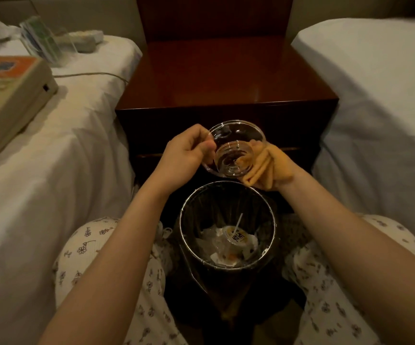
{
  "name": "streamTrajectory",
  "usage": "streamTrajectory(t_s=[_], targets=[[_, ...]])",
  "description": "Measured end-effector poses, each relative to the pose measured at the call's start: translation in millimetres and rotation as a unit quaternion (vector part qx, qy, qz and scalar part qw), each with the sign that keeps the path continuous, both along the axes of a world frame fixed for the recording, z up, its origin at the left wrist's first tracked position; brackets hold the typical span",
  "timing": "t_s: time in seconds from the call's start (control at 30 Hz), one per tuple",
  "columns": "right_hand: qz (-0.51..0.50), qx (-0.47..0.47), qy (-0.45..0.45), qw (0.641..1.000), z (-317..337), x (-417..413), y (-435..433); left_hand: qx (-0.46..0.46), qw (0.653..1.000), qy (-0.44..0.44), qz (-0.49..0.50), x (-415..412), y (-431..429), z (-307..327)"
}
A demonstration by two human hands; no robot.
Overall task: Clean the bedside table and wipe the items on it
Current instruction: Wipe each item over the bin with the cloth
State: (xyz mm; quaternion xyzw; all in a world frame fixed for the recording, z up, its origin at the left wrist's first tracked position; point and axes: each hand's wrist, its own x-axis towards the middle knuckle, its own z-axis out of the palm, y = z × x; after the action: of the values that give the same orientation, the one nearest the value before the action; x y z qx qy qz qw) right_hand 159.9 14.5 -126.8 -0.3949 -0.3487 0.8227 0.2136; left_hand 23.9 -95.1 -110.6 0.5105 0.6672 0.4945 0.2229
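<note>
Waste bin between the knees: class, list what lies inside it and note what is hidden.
Inside the waste bin, a dark liner holds a lidded cup with a white straw amid crumpled white wrappers. Whatever lies beneath that rubbish, and the bin's floor, is covered.

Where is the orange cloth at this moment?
In the head view, right of centre: the right hand grips the orange cloth against the glass dish, above the trash bin and before the bedside table.

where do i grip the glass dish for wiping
Pinch the rim of the glass dish from its left, as the left hand does: the rim is thin enough to pinch, and the orange cloth in the right hand covers its right side.
</note>
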Motion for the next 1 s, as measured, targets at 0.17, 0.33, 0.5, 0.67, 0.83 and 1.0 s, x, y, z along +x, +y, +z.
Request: streamTrajectory(t_s=[0.17, 0.33, 0.5, 0.67, 0.83, 1.0], targets=[[-0.074, 0.393, -0.173, 0.900, -6.0, -15.8, -2.4, -0.082, 0.995, -0.007, 0.053, 14.7, 6.3, -13.6], [0.096, 0.668, -0.171, 0.718, -23.2, -21.3, -23.4, -0.162, 0.983, 0.085, 0.037, 29.5, 8.7, -32.1], [0.033, 0.581, -0.200, 0.788, -17.4, -20.9, -3.6, -0.128, 0.990, 0.004, 0.065, 33.6, 10.1, -31.0], [-0.032, 0.330, -0.204, 0.921, -15.0, -22.0, 15.0, -0.081, 0.988, -0.095, 0.092, 32.6, 8.7, -26.7], [-0.095, 0.105, -0.180, 0.973, -16.8, -22.9, 14.8, -0.012, 0.972, -0.197, 0.126, 31.3, 9.0, -21.8], [-0.035, -0.041, -0.116, 0.992, -28.0, -23.9, -6.4, 0.021, 0.982, -0.114, 0.151, 35.8, 9.7, -25.6]])
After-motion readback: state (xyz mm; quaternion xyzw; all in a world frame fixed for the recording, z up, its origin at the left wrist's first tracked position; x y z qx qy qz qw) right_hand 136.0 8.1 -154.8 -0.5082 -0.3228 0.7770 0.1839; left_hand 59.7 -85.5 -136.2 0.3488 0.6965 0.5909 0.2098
